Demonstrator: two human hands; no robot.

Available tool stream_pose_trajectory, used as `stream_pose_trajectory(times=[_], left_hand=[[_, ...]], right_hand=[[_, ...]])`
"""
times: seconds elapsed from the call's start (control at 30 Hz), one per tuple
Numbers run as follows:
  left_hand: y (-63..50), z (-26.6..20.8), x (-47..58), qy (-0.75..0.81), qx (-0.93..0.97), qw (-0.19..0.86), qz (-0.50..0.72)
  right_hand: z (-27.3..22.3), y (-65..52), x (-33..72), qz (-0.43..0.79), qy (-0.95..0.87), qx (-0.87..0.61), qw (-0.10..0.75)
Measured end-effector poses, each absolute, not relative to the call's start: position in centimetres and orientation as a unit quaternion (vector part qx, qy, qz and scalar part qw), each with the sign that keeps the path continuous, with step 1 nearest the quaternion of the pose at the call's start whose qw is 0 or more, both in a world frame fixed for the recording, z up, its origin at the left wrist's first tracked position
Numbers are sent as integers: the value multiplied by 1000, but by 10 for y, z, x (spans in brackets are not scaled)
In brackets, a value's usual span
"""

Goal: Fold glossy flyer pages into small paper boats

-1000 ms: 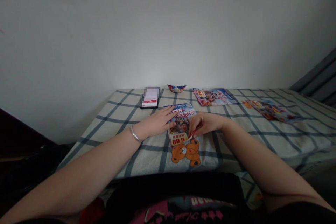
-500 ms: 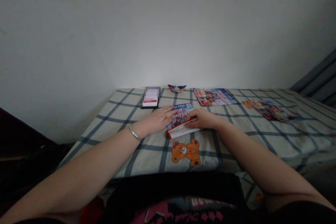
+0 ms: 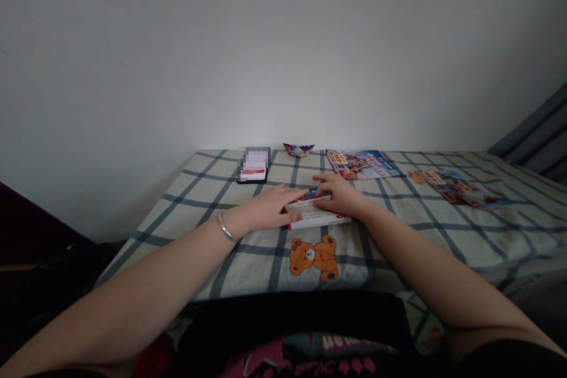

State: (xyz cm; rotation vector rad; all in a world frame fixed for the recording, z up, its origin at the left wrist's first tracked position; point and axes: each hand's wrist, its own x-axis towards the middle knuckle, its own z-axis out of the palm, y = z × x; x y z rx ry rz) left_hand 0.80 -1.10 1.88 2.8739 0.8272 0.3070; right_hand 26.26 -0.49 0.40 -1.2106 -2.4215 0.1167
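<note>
A printed paper leaflet [image 3: 319, 218] lies folded over on the checked cloth in front of me, its white back turned up toward me and a strip of its blue printed side showing behind. My left hand [image 3: 267, 207] holds its left end, thumb on the white flap and fingers along the far side. At the right part, my right hand [image 3: 344, 196] grips the flap with the thumb in front, while its index finger points out past the far edge. Part of the leaflet is hidden under both hands.
A phone [image 3: 254, 165] lies beyond my left hand. Near the wall stands a small folded paper piece [image 3: 299, 150] with colourful print. Two more leaflets, one at the back [image 3: 363, 164] and one farther right [image 3: 460, 188], lie flat on the checked cloth [image 3: 199, 201].
The near flap of the leaflet has been folded farther up and away, covering most of the printed side. My left thumb has come onto the flap, and my right index finger has stretched outward.
</note>
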Motion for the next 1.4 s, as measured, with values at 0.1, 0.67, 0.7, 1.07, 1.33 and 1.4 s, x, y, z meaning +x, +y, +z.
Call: stream_pose_trajectory(times=[0.1, 0.67, 0.7, 1.07, 1.33, 1.4], left_hand=[[-13, 18, 10, 293, 949, 62, 101], [-7, 4, 10, 337, 936, 22, 98], [-7, 4, 10, 337, 936, 20, 100], [-14, 5, 12, 365, 917, -35, 157], [-12, 3, 13, 390, 906, -43, 161], [-12, 3, 13, 391, 905, -47, 159]], right_hand=[[4, -5, 262, 64, -866, -455, 200], [17, -15, 252, -16, -847, -504, 166], [18, -15, 252, -17, -848, -504, 165], [8, -7, 254, -22, -858, -481, 178], [4, -5, 254, -2, -852, -488, 192], [2, -3, 254, 1, -849, -491, 197]])
